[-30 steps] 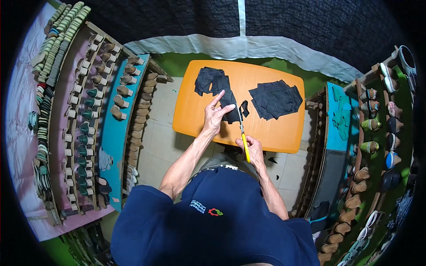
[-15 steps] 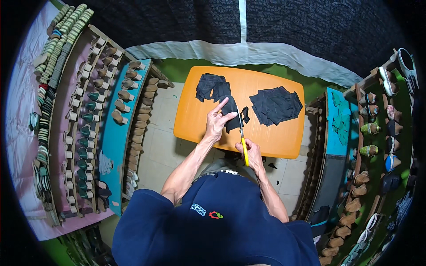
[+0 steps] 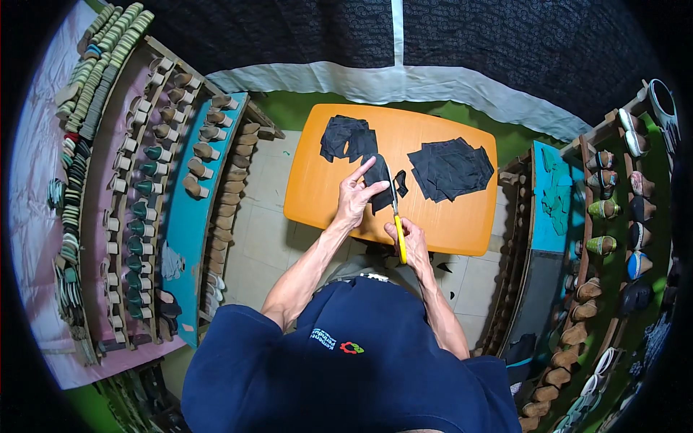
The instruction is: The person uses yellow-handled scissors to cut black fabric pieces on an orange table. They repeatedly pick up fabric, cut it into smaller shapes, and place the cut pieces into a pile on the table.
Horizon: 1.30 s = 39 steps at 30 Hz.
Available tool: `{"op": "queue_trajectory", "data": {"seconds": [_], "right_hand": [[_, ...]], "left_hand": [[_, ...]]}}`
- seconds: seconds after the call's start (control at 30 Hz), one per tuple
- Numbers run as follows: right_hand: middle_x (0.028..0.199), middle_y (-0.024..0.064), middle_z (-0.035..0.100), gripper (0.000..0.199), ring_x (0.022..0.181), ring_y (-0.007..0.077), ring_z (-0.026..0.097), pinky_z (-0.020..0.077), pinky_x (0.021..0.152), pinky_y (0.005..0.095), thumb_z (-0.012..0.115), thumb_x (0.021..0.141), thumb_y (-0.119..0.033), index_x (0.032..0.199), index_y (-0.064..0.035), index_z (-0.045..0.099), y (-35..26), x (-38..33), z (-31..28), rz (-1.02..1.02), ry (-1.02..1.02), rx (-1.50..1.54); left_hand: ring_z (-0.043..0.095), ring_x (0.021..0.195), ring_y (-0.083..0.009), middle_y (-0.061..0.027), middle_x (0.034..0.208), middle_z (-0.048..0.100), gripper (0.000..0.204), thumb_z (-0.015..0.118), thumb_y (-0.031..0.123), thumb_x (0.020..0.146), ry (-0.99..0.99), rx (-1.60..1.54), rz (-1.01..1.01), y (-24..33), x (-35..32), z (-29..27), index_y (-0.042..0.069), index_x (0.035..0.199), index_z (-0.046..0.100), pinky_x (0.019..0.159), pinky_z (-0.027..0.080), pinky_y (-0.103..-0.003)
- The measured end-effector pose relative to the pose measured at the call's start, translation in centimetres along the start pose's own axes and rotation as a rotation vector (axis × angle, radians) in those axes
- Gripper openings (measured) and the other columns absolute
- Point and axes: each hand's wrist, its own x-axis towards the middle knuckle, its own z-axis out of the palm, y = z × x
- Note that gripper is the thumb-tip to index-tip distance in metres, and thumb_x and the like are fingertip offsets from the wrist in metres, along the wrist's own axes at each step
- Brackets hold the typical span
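Observation:
My right hand (image 3: 412,244) is closed round the yellow handles of a pair of scissors (image 3: 401,234). Their blades point away from me, along the right edge of a dark piece of fabric (image 3: 379,172). That piece is in my left hand (image 3: 352,199), with the thumb across it and the index finger stretched along its far part; the other fingers are partly hidden. Just right of the blades, a small curved black offcut (image 3: 401,183) lies on the orange table (image 3: 317,206). Beyond my left hand is a loose heap of black pieces (image 3: 345,137).
A larger stack of black fabric pieces (image 3: 451,169) lies on the table's right side. Racks of shoe forms (image 3: 148,209) stand to the left, and a shelf of shoes (image 3: 600,209) to the right. A dark curtain (image 3: 310,36) hangs behind the table. Dark scraps (image 3: 445,267) lie on the floor.
The scissors and my right hand have shifted slightly, with the blades still beside the fabric. My left hand keeps nearly the same place and hold.

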Motion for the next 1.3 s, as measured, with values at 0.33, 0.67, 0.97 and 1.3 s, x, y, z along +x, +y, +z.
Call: {"op": "queue_trajectory", "data": {"seconds": [0.33,0.67,0.97,1.3], "right_hand": [[0.057,-0.0017,0.046,0.052,0.052,0.0079,0.044,0.0389,0.049,0.0272,0.072,0.088,-0.054,0.077,-0.0065,0.055,-0.2,-0.7,-0.1,0.126,-0.02,0.23],[0.064,-0.0016,0.05,0.043,0.049,0.0089,0.048,0.0407,0.046,0.0262,0.053,0.102,-0.047,0.094,-0.0051,0.058,1.0,-2.3,-2.3,0.022,-0.298,0.196],[0.053,-0.0047,0.044,0.044,0.043,0.0071,0.043,0.034,0.04,0.0248,0.067,0.094,-0.048,0.076,-0.0095,0.056,0.1,-2.6,-2.4,0.126,-0.229,0.201],[0.058,0.0005,0.049,0.045,0.049,0.0121,0.05,0.0436,0.048,0.0293,0.06,0.098,-0.049,0.086,-0.0052,0.056,1.2,-2.5,-2.0,0.012,-0.23,0.139]], "left_hand": [[0.066,0.077,-0.0041,-0.0026,0.092,0.073,0.065,0.078,-0.003,0.079,0.022,-0.011,-0.013,1.1,0.2,0.5,0.0,0.14,0.054,0.076,0.053,-0.016],[0.067,0.085,-0.009,-0.0057,0.103,0.072,0.064,0.072,-0.003,0.078,-0.388,0.227,-0.343,4.6,2.6,-3.0,0.001,0.139,0.056,0.081,0.054,-0.022],[0.068,0.091,-0.0123,-0.0085,0.106,0.072,0.053,0.077,0.005,0.081,-0.411,0.345,-0.379,4.1,4.0,-4.3,-0.001,0.132,0.062,0.088,0.053,-0.025],[0.071,0.079,-0.0136,-0.0111,0.096,0.074,0.037,0.08,0.003,0.078,-0.241,0.315,-0.343,3.6,3.9,-4.6,0.001,0.113,0.068,0.074,0.059,-0.026]]}}
